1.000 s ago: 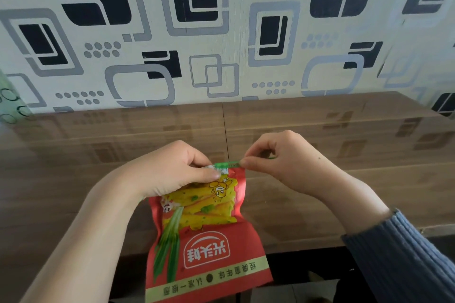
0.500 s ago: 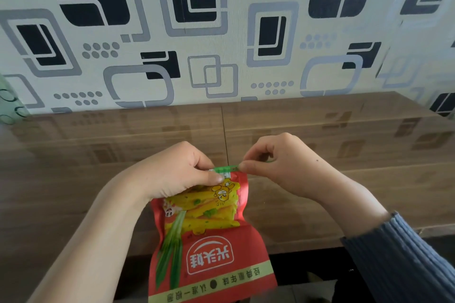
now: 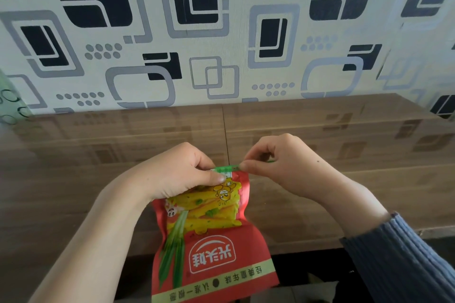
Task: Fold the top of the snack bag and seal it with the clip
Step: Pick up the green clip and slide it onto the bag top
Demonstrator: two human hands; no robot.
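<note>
Your left hand (image 3: 182,174) grips the folded top of the red snack bag (image 3: 209,241), held over the table's (image 3: 73,179) near edge. Your right hand (image 3: 278,162) pinches the green clip (image 3: 227,169) lying along that fold.

Against the two earlier frames, change is slight. The snack bag (image 3: 211,233) sits a little further right and lower in view, its near printed edge having swung rightward. The left hand (image 3: 177,174) has closed further over the bag's top left corner, the thumb now pressing lower onto the folded edge. The green clip (image 3: 227,168) shows a marginally shorter exposed length between the two hands. The right hand (image 3: 278,167) has shifted slightly right, pinching the clip's right end.
</note>
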